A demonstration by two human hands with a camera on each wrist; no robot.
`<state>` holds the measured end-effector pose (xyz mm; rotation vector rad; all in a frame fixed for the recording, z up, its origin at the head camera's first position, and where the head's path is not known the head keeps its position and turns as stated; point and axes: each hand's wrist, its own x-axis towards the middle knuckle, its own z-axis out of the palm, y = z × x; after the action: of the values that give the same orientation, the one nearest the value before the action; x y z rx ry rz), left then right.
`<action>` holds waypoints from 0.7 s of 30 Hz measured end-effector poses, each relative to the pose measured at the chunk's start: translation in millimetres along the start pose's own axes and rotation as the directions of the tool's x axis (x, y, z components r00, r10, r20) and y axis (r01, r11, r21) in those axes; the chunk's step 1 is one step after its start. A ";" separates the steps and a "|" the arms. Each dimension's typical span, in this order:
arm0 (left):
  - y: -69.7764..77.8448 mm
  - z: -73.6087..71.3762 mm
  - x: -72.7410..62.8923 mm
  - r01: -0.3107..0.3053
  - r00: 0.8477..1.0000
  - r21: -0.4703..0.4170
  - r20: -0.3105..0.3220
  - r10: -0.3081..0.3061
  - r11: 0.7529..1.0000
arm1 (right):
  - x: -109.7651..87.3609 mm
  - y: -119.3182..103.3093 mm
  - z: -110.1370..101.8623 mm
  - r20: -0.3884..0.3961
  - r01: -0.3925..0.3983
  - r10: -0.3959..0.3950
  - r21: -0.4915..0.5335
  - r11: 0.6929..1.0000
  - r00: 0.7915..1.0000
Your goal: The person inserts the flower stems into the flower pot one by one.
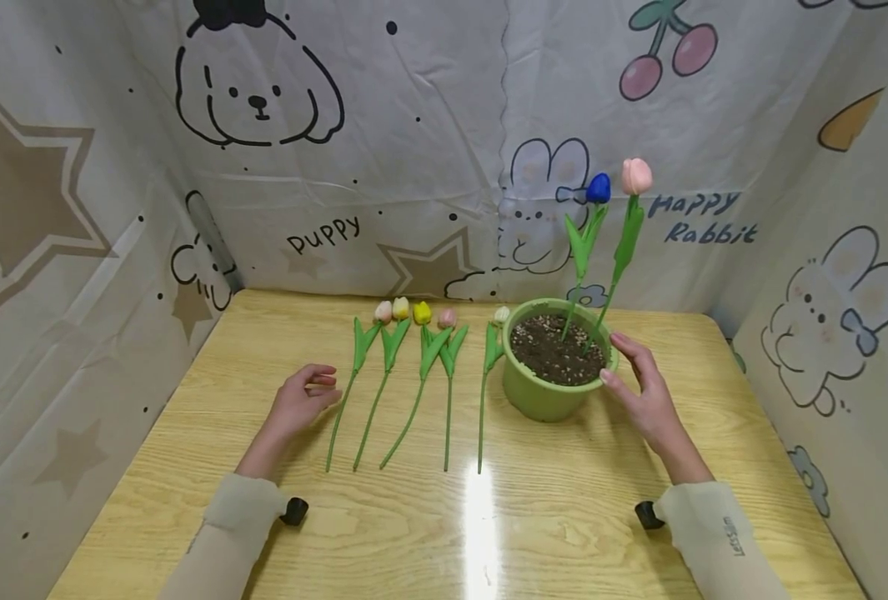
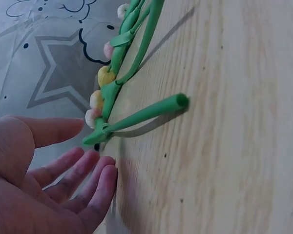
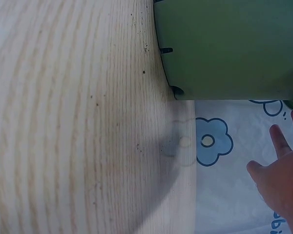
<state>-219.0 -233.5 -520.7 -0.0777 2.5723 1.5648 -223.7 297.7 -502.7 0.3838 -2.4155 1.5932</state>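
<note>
My left hand [image 1: 303,400] is just left of the leftmost tulip, its fingers spread and holding nothing. In the left wrist view a green tulip stem [image 2: 151,113] lies beyond the fingers [image 2: 105,187], its cut end toward me. My right hand [image 1: 644,400] is at the right side of the green flowerpot [image 1: 541,400], fingertips right at its rim. Dark soil [image 1: 552,354] fills the pot. Two tulips stand in it, a blue tulip [image 1: 598,188] and a pink tulip [image 1: 636,177]. In the right wrist view the pot wall [image 3: 229,48] fills the upper right.
Several artificial tulips lie in a row left of the pot, among them a yellow tulip [image 1: 422,313], a pink one [image 1: 447,318] and a white one [image 1: 501,314]. They rest on a wooden table [image 1: 383,533]. A printed cloth [image 1: 413,108] hangs behind and at both sides.
</note>
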 end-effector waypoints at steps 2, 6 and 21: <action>-1.2 0.8 1.0 -0.008 1.000 -0.001 0.006 0.008 1.000 | -0.2 0.4 0.4 -0.002 0.002 -0.002 0.000 1.000 1.000; -2.4 4.4 3.6 -0.017 1.000 -0.012 0.011 0.017 1.000 | -0.2 0.0 0.5 -0.001 0.007 -0.007 -0.001 1.000 1.000; 2.4 23.7 10.4 0.001 1.000 0.019 -0.031 0.000 1.000 | -0.3 -1.6 0.2 0.000 0.001 -0.001 0.007 1.000 1.000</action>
<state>-227.5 -211.1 -530.8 -0.1013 2.6095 1.5507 -222.9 296.9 -501.5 0.3858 -2.4095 1.6019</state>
